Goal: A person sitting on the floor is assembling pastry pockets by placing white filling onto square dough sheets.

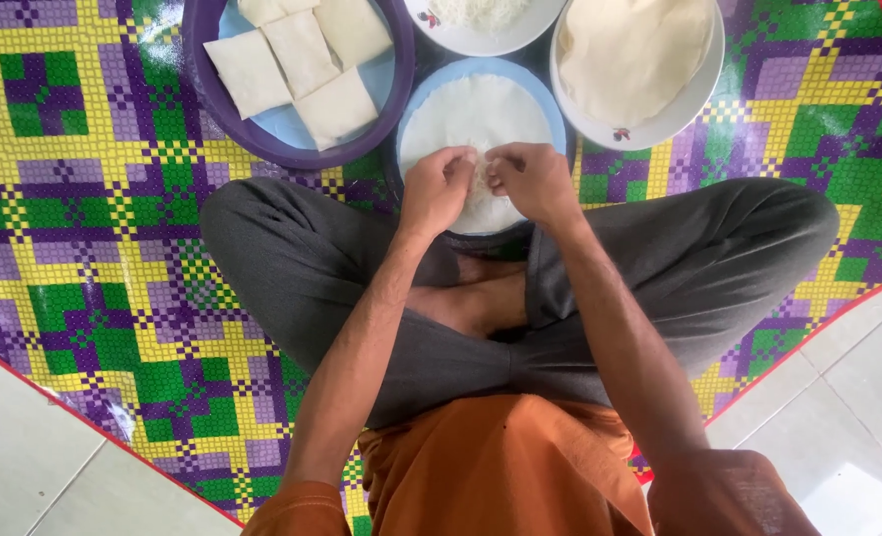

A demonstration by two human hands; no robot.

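Counted in view, head camera:

Hands: 2, left hand [435, 189] and right hand [530, 182], both pinched at the round wrapper sheet [466, 114].

Wrapper sheets spread flat: 1, on 1 blue plate [554, 104].

Folded square parcels [302, 65]: 5 visible, the top one cut by the frame edge, all in 1 purple basin [262, 144].

White bowls: 2, one with a stack of wrappers [630, 55], sheets not countable; one with white shreds [481, 12], partly out of frame.

Patterned mats [94, 248]: 1.

A checkered woven mat [94, 248] on pale floor tiles [24, 467] carries a purple tray [198, 60] at eleven o'clock, a blue plate [416, 99] at twelve, and two white bowls [704, 89].
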